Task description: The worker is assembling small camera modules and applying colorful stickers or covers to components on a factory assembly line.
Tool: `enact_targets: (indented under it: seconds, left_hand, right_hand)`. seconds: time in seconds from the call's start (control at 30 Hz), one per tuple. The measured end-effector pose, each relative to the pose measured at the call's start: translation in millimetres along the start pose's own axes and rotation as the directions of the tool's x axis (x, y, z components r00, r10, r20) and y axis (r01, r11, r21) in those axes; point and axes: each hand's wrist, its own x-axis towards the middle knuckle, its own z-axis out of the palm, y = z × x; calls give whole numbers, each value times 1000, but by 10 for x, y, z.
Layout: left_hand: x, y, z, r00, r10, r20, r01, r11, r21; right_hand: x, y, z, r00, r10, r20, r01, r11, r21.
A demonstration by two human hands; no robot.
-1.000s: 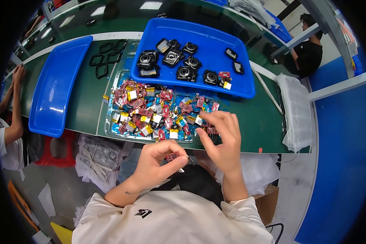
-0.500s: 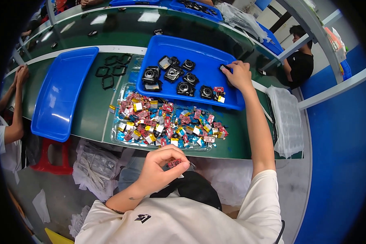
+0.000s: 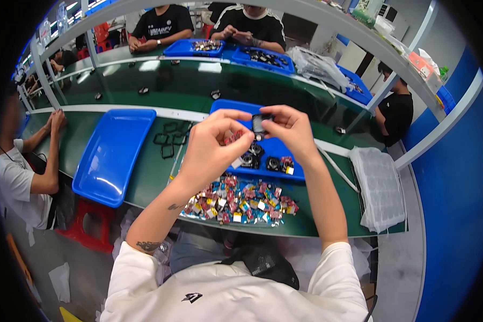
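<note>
Both of my hands are raised over a blue tray (image 3: 276,147), almost fingertip to fingertip. My left hand (image 3: 212,142) pinches a small red circuit board (image 3: 233,138); a white piece hangs below its fingers. Between the thumb and fingers of my right hand (image 3: 292,131) is a black watch case (image 3: 258,123), tilted up. Several black watch cases (image 3: 273,163) lie in the tray, partly hidden by my hands. In front of the tray a pile of red circuit boards (image 3: 236,201) with white, yellow and blue parts rests on clear plastic.
Another blue tray (image 3: 112,155) and some thin black frames (image 3: 169,140) lie to the left. A stack of clear plastic trays (image 3: 378,188) stands at the table's right end. Beyond runs a green conveyor belt (image 3: 185,88). Co-workers sit at the left, right and far side.
My right hand has come from the tray's right side to the middle, bringing the black watch case. My left hand has risen from my lap to meet it. The view has tilted up.
</note>
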Motion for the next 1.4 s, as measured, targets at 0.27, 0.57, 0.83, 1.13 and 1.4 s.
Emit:
enact_targets:
  seconds: [0.27, 0.57, 0.83, 1.13, 1.4]
  left_hand:
    - [564, -88, 134, 991, 73, -111, -55, 986, 157]
    - [747, -331, 228, 999, -25, -29, 24, 999, -35]
    - [740, -415, 230, 999, -5, -44, 0, 993, -116]
    - [702, -349, 280, 998, 57, -26, -59, 996, -61]
    - [689, -277, 230, 998, 56, -10, -57, 985, -164]
  right_hand:
    - [11, -336, 152, 992, -115, -58, 119, 990, 70]
    - [96, -224, 63, 962, -216, -165, 193, 971, -141]
    - [124, -143, 124, 933, -296, -205, 256, 946, -201]
    - [120, -102, 117, 868, -382, -318, 326, 920, -217]
    - [106, -254, 23, 887, -284, -364, 295, 955, -27]
